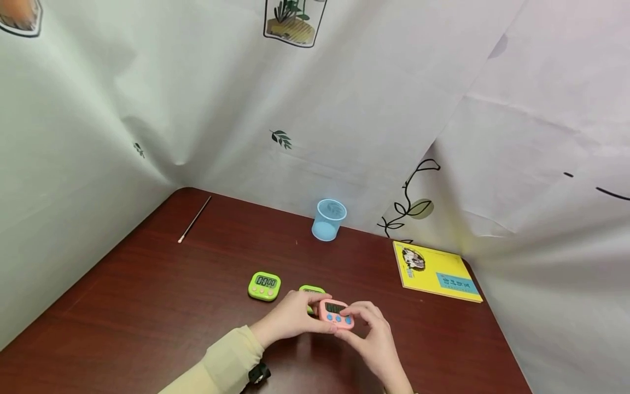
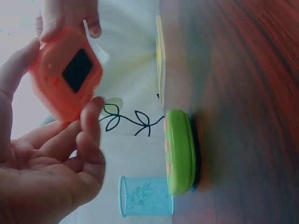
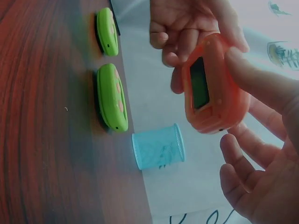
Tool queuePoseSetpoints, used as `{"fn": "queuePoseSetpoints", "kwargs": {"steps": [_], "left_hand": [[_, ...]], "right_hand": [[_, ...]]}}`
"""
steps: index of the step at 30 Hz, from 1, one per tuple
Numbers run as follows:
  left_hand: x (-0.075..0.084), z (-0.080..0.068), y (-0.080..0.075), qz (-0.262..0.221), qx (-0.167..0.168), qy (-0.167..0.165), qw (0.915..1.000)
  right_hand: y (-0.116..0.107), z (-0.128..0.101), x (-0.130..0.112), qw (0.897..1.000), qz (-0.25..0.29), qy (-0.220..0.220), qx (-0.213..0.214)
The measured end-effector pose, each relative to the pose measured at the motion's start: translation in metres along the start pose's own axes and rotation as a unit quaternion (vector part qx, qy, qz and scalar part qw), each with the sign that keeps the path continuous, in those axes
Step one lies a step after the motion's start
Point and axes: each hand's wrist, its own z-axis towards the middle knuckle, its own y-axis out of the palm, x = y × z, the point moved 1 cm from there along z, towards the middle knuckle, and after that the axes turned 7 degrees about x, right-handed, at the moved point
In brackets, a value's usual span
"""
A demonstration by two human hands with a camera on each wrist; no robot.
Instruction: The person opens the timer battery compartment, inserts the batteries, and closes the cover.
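Both hands hold a pink digital timer (image 1: 336, 313) just above the brown table (image 1: 147, 317), near its front middle. My left hand (image 1: 294, 317) grips its left side, thumb and fingers curled round the edge. From the right, my right hand (image 1: 370, 332) pinches it, thumb on the front by the blue buttons. The left wrist view shows the timer's back (image 2: 65, 74) with a dark square panel. Its dark display faces the right wrist view (image 3: 212, 88). A green timer (image 1: 312, 290) lies partly hidden right behind my left hand.
A second green timer (image 1: 264, 286) lies to the left of the hands. A pale blue mesh cup (image 1: 327, 220) stands at the back by the curtain. A yellow book (image 1: 435, 272) lies at the right, and a thin stick (image 1: 194, 220) at the back left.
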Motion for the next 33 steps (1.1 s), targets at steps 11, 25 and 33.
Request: {"fn": "queuePoseSetpoints", "kwargs": {"steps": [11,25,33], "left_hand": [[0.001,-0.002,-0.001,0.046,0.064,0.042,0.9961],[0.000,0.001,-0.001,0.055,0.028,0.048,0.9970],[0.001,0.008,0.006,0.120,0.006,0.079,0.9895]], "right_hand": [[-0.006,0.004,0.004,0.998,-0.022,0.054,0.037],[-0.009,0.007,0.003,0.981,0.052,0.166,-0.081],[-0.010,0.009,0.013,0.978,0.026,0.186,-0.091]]}}
